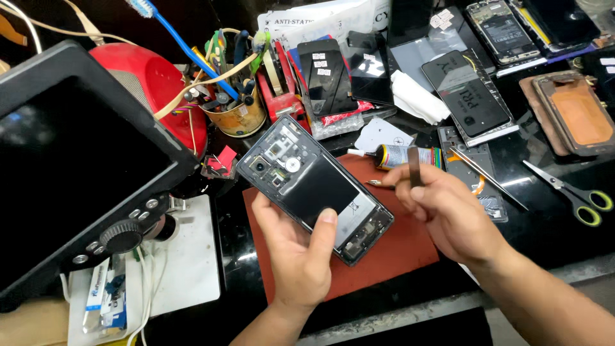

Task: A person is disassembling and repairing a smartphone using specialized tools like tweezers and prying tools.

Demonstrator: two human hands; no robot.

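Note:
My left hand (296, 256) holds an opened smartphone (307, 182) with its back cover off, so the black battery and camera parts show. It grips the phone's lower edge, thumb on the battery. My right hand (442, 205) is just right of the phone and pinches a thin dark flat strip (415, 165) upright between its fingers. A pair of metal tweezers (379, 184) pokes out from under that hand toward the phone. Both hands hover over a red work mat (391, 253).
A black monitor (70, 166) fills the left. A tool cup (240, 112) with a blue toothbrush stands behind the phone. A glue tube (397, 156), several phones and screens (477, 96), brown cases (573, 115) and green-handled scissors (573, 195) lie on the black bench.

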